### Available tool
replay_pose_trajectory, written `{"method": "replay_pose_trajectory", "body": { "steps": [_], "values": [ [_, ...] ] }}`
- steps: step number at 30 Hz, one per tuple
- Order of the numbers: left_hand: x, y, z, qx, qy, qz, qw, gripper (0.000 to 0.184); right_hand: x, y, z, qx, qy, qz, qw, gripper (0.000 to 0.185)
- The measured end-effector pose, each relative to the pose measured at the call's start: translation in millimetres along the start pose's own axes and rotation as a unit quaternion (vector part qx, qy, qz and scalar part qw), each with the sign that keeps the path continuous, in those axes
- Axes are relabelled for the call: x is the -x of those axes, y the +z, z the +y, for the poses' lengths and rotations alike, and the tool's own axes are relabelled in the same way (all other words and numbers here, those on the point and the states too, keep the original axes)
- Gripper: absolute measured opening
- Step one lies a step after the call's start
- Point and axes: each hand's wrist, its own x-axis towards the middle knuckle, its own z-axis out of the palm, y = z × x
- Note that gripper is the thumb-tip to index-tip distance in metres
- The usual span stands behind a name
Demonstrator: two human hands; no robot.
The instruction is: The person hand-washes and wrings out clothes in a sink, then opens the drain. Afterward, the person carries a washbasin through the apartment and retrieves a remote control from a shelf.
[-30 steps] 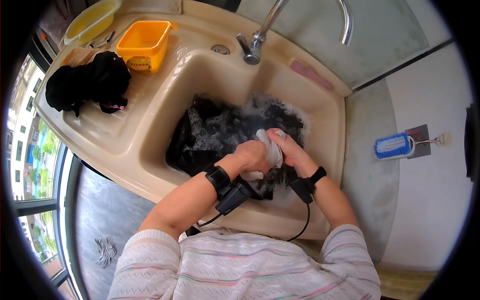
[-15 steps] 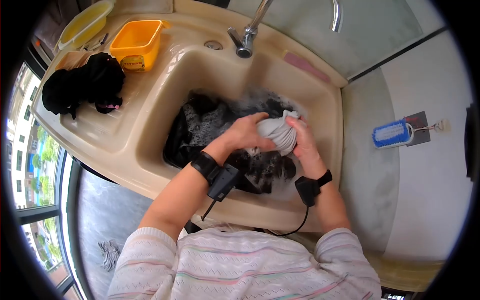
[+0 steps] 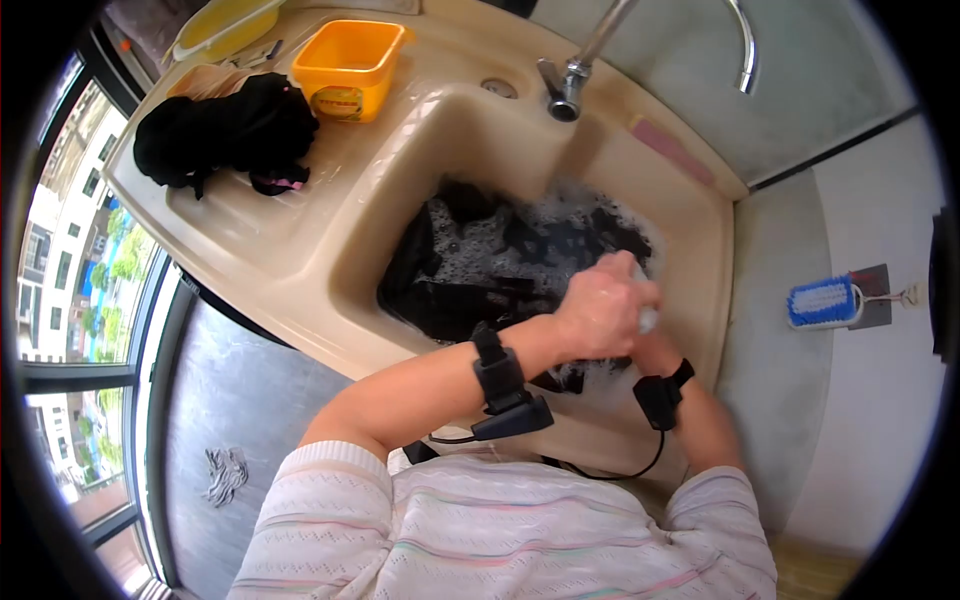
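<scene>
One pale cloth [image 3: 649,320], mostly hidden, is bunched in our left grip [image 3: 605,305] over the right side of the sink [image 3: 700,260]. We read that grip as closed on it; the right grip [image 3: 655,352] sits just beneath, fingers hidden, so we cannot tell its state.

Risk (our judgement): wet, soapy fabric could slip from so tight a bundle and fall onto the dark clothes [image 3: 440,310] in the suds, the likely cause being uneven squeezing. Second: drips could reach the wrist boxes [image 3: 515,418], strapped close to the water. Third: the cable [image 3: 622,478] could snag at the rim if an arm swings.

Compared with half a second ago: the cloth, then broad between two spread grips, shows only as scraps; the left grip has closed over it. Our view has shifted, so the tub [image 3: 350,70] and black bundle [image 3: 225,130] appear further right; both keep their places on the counter [image 3: 300,230].
</scene>
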Motion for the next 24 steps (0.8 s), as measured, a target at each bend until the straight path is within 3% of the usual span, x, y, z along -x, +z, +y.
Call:
{"method": "replay_pose_trajectory", "body": {
  "steps": [1,2,4,6,7,9,10,14,16,17,18,19,21,23,24],
  "values": [
    [2.2,0.5,5.4,-0.013,0.027,-0.024,0.999,0.031,-3.3,10.6,-17.6,0.154,-0.083,0.007,0.985,0.034],
    [5.3,1.4,10.8,-0.037,0.043,-0.065,0.996,0.031,-7.3,16.4,-31.9,0.148,-0.085,-0.004,0.985,0.034],
    [8.2,-5.0,21.6,-0.105,0.124,-0.132,0.978,0.028,-14.1,16.9,-58.9,-0.104,0.169,-0.030,0.980,0.030],
    [14.2,-2.3,22.6,-0.086,0.158,-0.129,0.975,0.026,-24.1,12.3,-71.9,-0.336,0.403,-0.046,0.850,0.026],
    [16.8,-1.0,22.2,-0.062,0.198,-0.126,0.970,0.024,-31.4,9.9,-72.7,-0.337,0.403,-0.050,0.849,0.026],
    [21.0,1.0,18.8,-0.086,0.217,-0.142,0.962,0.021,-46.8,6.5,-73.4,-0.125,0.324,-0.207,0.915,0.021],
    [23.2,2.0,16.8,-0.099,0.217,-0.162,0.957,0.021,-51.3,8.0,-70.5,-0.049,0.308,-0.205,0.928,0.024],
    [25.5,-3.2,-2.4,-0.125,0.207,-0.207,0.948,0.026,-59.8,-7.1,-20.6,0.035,0.285,-0.224,0.931,0.024],
    [17.9,-18.1,-25.9,-0.072,0.156,-0.191,0.966,0.030,-66.4,-34.9,46.1,0.144,0.079,-0.271,0.948,0.020],
    [12.0,-30.9,-37.2,-0.015,0.107,-0.176,0.978,0.033,-64.2,-24.2,29.2,0.146,0.076,-0.273,0.948,0.020],
    [6.3,-50.6,-39.9,-0.026,0.032,-0.173,0.984,0.035,-56.9,1.2,-9.9,-0.103,0.207,-0.161,0.959,0.018],
    [0.9,-74.8,-39.7,-0.035,-0.040,-0.173,0.983,0.037,-50.2,22.9,-40.1,-0.344,0.318,-0.031,0.883,0.018],
    [-2.0,-117.4,-49.3,-0.021,-0.052,-0.097,0.994,0.035,-50.3,29.2,-54.6,-0.331,0.272,-0.025,0.903,0.022],
    [-0.2,-169.1,-47.0,0.017,-0.068,-0.049,0.996,0.033,-42.5,10.5,-51.3,-0.203,0.271,-0.155,0.928,0.029],
    [3.5,-193.1,-43.5,0.086,-0.111,-0.023,0.990,0.036,-39.6,2.7,-47.6,-0.210,0.274,-0.125,0.930,0.029]
  ]
}}
